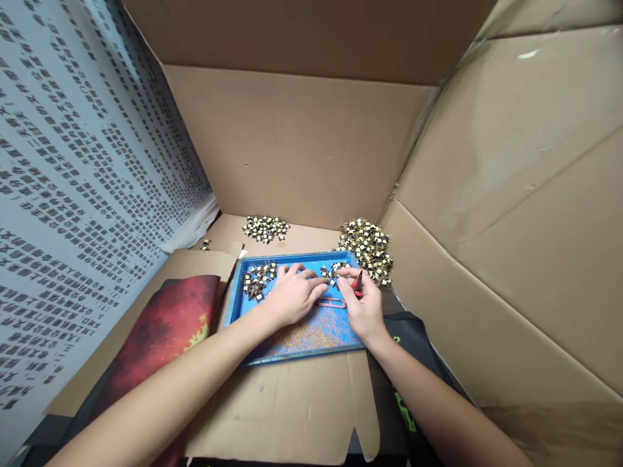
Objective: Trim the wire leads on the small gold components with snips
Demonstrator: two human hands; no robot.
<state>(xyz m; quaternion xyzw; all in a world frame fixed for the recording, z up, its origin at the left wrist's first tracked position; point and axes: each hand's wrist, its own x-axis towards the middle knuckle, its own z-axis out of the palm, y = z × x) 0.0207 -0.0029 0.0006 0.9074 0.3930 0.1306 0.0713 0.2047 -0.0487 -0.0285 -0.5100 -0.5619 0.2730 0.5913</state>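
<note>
My left hand [295, 295] is over the blue tray [296, 257], palm down, its thumb and forefinger meeting toward the right. Whatever lies between those tips is too small to make out. My right hand [364, 310] is at the tray's right side, fingers curled round a small red-handled cutter [359, 287] with a dark pointed tip. A thin pink slotted strip [331, 303] lies between the two hands; whether it belongs to the cutter I cannot tell. Small black-and-yellow components [259, 280] lie in the tray's left part, and a few more [327, 271] sit by my right fingertips.
Copper-coloured wire scraps [311, 334] cover the tray's near part. Behind it lie one pile of components [266, 228] and a larger pile [367, 246] at the right. Cardboard walls [302, 149] rise behind and right. A red patterned mat [165, 324] lies left; dark cloth [413, 331] lies right.
</note>
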